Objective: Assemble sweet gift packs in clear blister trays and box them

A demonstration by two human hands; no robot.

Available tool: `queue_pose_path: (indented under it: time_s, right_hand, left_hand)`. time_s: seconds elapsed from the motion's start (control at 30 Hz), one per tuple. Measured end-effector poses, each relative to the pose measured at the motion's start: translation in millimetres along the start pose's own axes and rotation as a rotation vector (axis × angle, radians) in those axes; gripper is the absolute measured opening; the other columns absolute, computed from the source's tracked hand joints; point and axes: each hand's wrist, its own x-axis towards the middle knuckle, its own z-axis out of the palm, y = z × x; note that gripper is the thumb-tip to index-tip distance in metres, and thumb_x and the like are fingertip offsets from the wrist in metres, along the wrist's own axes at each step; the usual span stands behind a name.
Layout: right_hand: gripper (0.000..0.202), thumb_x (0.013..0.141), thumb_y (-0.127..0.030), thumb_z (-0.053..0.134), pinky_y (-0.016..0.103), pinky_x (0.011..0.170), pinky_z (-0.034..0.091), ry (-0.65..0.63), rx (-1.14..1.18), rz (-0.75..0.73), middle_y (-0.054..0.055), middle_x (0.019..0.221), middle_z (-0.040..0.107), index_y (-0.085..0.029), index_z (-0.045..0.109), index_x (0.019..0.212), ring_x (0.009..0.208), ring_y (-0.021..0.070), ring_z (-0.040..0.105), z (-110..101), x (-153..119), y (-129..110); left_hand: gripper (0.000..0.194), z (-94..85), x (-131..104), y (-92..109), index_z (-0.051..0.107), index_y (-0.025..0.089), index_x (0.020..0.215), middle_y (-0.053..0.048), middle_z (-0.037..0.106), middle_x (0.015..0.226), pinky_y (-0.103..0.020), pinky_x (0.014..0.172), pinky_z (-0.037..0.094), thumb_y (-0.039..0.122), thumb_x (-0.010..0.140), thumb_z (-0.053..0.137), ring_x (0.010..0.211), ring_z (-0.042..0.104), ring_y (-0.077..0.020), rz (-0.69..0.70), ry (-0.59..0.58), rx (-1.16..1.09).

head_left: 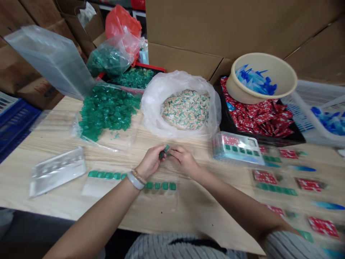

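Observation:
My left hand [151, 161], with a bangle and a beaded bracelet at the wrist, is closed on small green plastic squares [166, 148]. The fingers of my right hand [184, 160] are pressed together right beside these squares; what they pinch, if anything, is too small to make out. Below my left forearm lie clear trays with a row of green squares [109, 175] at left and another row [165, 186] at right. The forearm hides part of these rows. Beyond my hands stands an open white plastic bag [151, 108] of small printed pieces [187, 109].
Loose green pieces [107, 108] are heaped at the back left, near an empty clear tray [58, 172] and stacked plastic sheets [54, 57]. At right are a cream bowl [234, 86] of blue items, red packets [258, 118], a packed tray stack [238, 148] and several filled trays [276, 189].

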Motion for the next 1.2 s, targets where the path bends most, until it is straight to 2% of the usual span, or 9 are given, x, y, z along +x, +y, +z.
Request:
queue_pose_path:
  time_s: [0.17, 0.33, 0.57, 0.73, 0.87, 0.93, 1.0, 1.1, 1.2]
  right_hand:
    - [0.023, 0.082, -0.014, 0.046, 0.033, 0.073, 0.045, 0.02, -0.005, 0.086, 0.009, 0.086, 0.06, -0.019, 0.064, 0.095, 0.081, 0.018, 0.055, -5, -5, 3]
    - [0.018, 0.075, -0.008, 0.05, 0.03, 0.073, 0.045, 0.048, 0.096, 0.209, 0.005, 0.083, 0.058, -0.017, 0.059, 0.087, 0.08, 0.0162, 0.055, -7, 3, -1]
    - [0.016, 0.076, -0.005, 0.044, 0.028, 0.07, 0.042, -0.044, -0.001, 0.12, 0.005, 0.08, 0.054, -0.018, 0.055, 0.077, 0.078, 0.016, 0.051, -7, 8, -7]
    - [0.018, 0.079, -0.008, 0.041, 0.032, 0.076, 0.044, -0.035, -0.009, 0.068, 0.008, 0.089, 0.056, -0.018, 0.056, 0.082, 0.086, 0.018, 0.052, -1, -6, -8]
    - [0.019, 0.079, -0.011, 0.042, 0.033, 0.079, 0.045, 0.023, 0.113, 0.079, 0.008, 0.09, 0.058, -0.019, 0.058, 0.085, 0.089, 0.0171, 0.054, 0, -11, -5]
    - [0.018, 0.077, -0.012, 0.045, 0.032, 0.078, 0.045, 0.068, 0.243, 0.148, 0.006, 0.088, 0.06, -0.019, 0.059, 0.086, 0.085, 0.0161, 0.056, -3, -10, 1]
    - [0.015, 0.073, -0.019, 0.052, 0.031, 0.073, 0.046, 0.093, 0.426, 0.288, 0.005, 0.084, 0.061, -0.019, 0.06, 0.085, 0.079, 0.0152, 0.057, -8, -7, 7]
    - [0.022, 0.067, -0.031, 0.062, 0.029, 0.065, 0.046, 0.064, 0.725, 0.542, 0.002, 0.077, 0.063, -0.019, 0.062, 0.086, 0.067, 0.0129, 0.056, -16, -1, 14]
    - [0.028, 0.064, -0.036, 0.065, 0.026, 0.062, 0.044, 0.05, 0.866, 0.661, 0.0, 0.07, 0.061, -0.017, 0.063, 0.085, 0.06, 0.01, 0.053, -20, 3, 15]
  left_hand:
    - [0.008, -1.9, 0, 0, 0.057, 0.011, 0.064, 0.001, 0.054, 0.058, -0.02, 0.046, 0.03, 0.019, 0.067, 0.059, 0.048, 0.045, -0.0059, -0.007, 0.009, -0.006]
    - [0.008, -1.4, -1, 1, 0.058, 0.011, 0.065, 0.002, 0.053, 0.057, -0.02, 0.045, 0.03, 0.019, 0.067, 0.058, 0.048, 0.045, -0.006, -0.02, 0.028, 0.002]
    - [0.008, -3.2, 0, -1, 0.058, 0.011, 0.064, 0.002, 0.053, 0.056, -0.02, 0.046, 0.03, 0.019, 0.065, 0.061, 0.048, 0.045, -0.0059, -0.012, 0.021, -0.019]
    - [0.009, -3.8, 1, -2, 0.057, 0.012, 0.06, 0.002, 0.052, 0.053, -0.02, 0.046, 0.03, 0.018, 0.067, 0.058, 0.048, 0.045, -0.0062, -0.009, 0.024, -0.029]
    - [0.01, -3.3, 0, -1, 0.056, 0.012, 0.059, 0.002, 0.051, 0.052, -0.021, 0.046, 0.029, 0.017, 0.068, 0.057, 0.047, 0.044, -0.0063, -0.013, 0.026, -0.024]
    - [0.01, -3.3, 0, 0, 0.056, 0.012, 0.059, 0.002, 0.051, 0.052, -0.021, 0.046, 0.029, 0.017, 0.068, 0.057, 0.047, 0.044, -0.0063, -0.017, 0.03, -0.027]
    - [0.009, -3.7, 0, 0, 0.057, 0.012, 0.06, 0.002, 0.052, 0.053, -0.021, 0.046, 0.029, 0.017, 0.067, 0.058, 0.047, 0.044, -0.0062, -0.02, 0.032, -0.029]
    - [0.008, -4.6, 0, 0, 0.058, 0.011, 0.062, 0.002, 0.053, 0.056, -0.021, 0.046, 0.029, 0.018, 0.066, 0.059, 0.047, 0.044, -0.0059, -0.02, 0.04, -0.029]
    - [0.009, -5.1, 1, 0, 0.058, 0.011, 0.061, 0.001, 0.053, 0.056, -0.021, 0.046, 0.029, 0.019, 0.066, 0.059, 0.047, 0.044, -0.0059, -0.021, 0.041, -0.024]
